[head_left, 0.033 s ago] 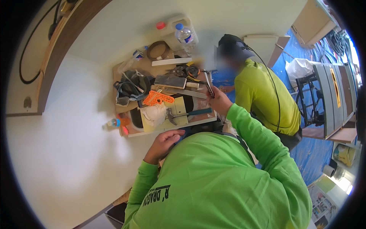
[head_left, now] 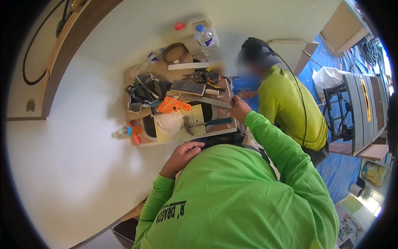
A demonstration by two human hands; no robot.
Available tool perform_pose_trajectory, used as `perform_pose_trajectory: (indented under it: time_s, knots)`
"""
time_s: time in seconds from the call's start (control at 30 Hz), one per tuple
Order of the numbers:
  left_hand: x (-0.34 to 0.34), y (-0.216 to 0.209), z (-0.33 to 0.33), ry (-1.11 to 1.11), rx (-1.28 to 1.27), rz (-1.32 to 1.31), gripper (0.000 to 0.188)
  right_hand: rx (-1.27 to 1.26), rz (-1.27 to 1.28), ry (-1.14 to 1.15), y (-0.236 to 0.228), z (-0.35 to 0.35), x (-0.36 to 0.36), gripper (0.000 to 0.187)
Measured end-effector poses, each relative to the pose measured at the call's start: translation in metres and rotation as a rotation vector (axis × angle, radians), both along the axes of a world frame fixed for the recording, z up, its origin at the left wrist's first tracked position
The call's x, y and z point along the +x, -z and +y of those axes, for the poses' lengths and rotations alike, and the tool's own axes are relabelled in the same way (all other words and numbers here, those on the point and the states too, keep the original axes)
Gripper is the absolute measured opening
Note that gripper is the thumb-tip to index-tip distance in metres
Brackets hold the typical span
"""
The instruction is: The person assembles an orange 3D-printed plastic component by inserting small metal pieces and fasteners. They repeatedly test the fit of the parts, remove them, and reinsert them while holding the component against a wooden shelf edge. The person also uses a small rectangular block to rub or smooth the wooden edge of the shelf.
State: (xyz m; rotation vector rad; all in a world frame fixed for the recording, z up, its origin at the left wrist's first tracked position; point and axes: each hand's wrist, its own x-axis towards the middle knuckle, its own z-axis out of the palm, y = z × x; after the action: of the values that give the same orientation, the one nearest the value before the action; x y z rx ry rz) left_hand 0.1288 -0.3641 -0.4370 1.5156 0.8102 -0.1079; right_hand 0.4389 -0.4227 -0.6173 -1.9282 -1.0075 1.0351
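My right hand (head_left: 240,108) is closed at the right edge of a cluttered work surface (head_left: 199,137), by the end of a flat metal strip (head_left: 211,101). Whatever its fingers hold is hidden. Near my waist, my left hand (head_left: 181,157) rests with fingers stretched out, holding nothing. A claw hammer (head_left: 217,121) with a dark green handle lies close in front of me, beside a crumpled white bundle (head_left: 170,123). Behind them are an orange plastic tool (head_left: 173,105), a dark flat block (head_left: 188,87) and a tape measure (head_left: 213,78).
A co-worker in a yellow-green shirt (head_left: 290,108) crouches at the right over blue sheeting (head_left: 342,174). Farther back stand a water bottle (head_left: 205,37), a tape roll (head_left: 175,54) and a white jug (head_left: 188,29). A grey bag (head_left: 145,92) and an orange-filled bottle (head_left: 130,131) are at left.
A slim dark and silvery tool stood up from my right hand's fingers earlier; it no longer shows there. My left hand stays by my waist. The view has shifted slightly.
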Motion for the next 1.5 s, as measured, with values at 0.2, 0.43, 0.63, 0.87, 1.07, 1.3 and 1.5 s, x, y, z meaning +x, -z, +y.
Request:
perform_pose_trajectory:
  time_s: [0.2, 0.43, 0.63, 0.87, 1.07, 1.3, 1.5]
  knots:
    - [-0.036, 0.019, 0.008, -0.119, -0.084, 0.015, 0.033, -0.267, -0.371, -0.069, 0.073, 0.03, -0.03, 0.039]
    - [-0.056, 0.095, 0.053, 0.004, 0.496, 0.112, 0.025, -0.213, -0.31, -0.041, 0.078, 0.051, -0.071, 0.031]
    - [-0.082, 0.202, 0.086, 0.171, 1.163, 0.12, 0.036, -0.022, -0.395, 0.018, 0.072, 0.026, -0.134, 0.023]
    - [-0.13, 0.228, 0.127, 0.418, 1.225, 0.094, 0.036, 0.023, -0.248, 0.026, 0.061, 0.011, -0.175, 0.02]
    - [-0.15, 0.204, 0.134, 0.582, 1.292, -0.057, 0.034, 0.091, -0.204, -0.053, 0.024, 0.04, -0.194, 0.018]
    - [-0.191, 0.14, 0.139, 0.412, 1.257, -0.146, 0.034, 0.057, -0.257, -0.164, 0.013, 0.067, -0.21, 0.021]
    - [-0.236, 0.125, 0.163, 0.445, 1.301, -0.004, 0.036, 0.065, -0.276, -0.277, 0.001, 0.087, -0.235, 0.024]
